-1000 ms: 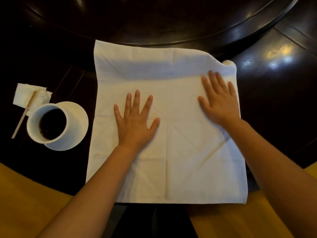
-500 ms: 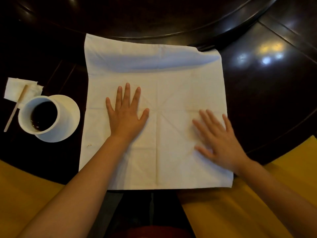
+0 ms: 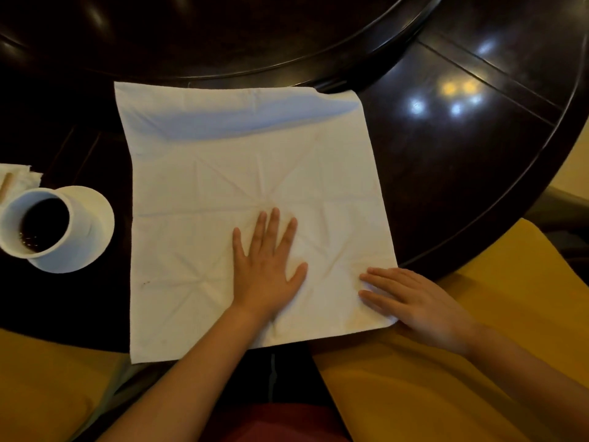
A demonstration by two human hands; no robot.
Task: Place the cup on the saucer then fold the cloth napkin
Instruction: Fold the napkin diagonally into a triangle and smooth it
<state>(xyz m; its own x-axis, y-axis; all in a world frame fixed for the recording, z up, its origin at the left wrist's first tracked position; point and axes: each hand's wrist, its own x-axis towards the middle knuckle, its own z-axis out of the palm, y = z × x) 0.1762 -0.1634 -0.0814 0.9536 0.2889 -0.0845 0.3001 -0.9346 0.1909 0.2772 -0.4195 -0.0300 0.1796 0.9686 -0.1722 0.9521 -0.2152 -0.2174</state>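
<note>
Lying unfolded on the glossy dark wooden table [image 3: 446, 186]: square white cloth napkin [image 3: 223, 148], soft, creased in star-shaped lines, near edge overhanging. Pressing flat near its middle, left hand [image 3: 267, 266], fingers spread. Resting at the near right corner, right hand [image 3: 417, 301], fingers extended, slightly apart, thumb hidden. Sitting left of the napkin, round white cup [image 3: 35, 223] of dark liquid on white saucer [image 3: 98, 218], cup partly cut off by frame edge.

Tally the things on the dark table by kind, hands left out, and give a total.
Cloth napkin: 1
Cup: 1
Saucer: 1
Paper tissue: 1
Wooden stick: 1
Total: 5
</note>
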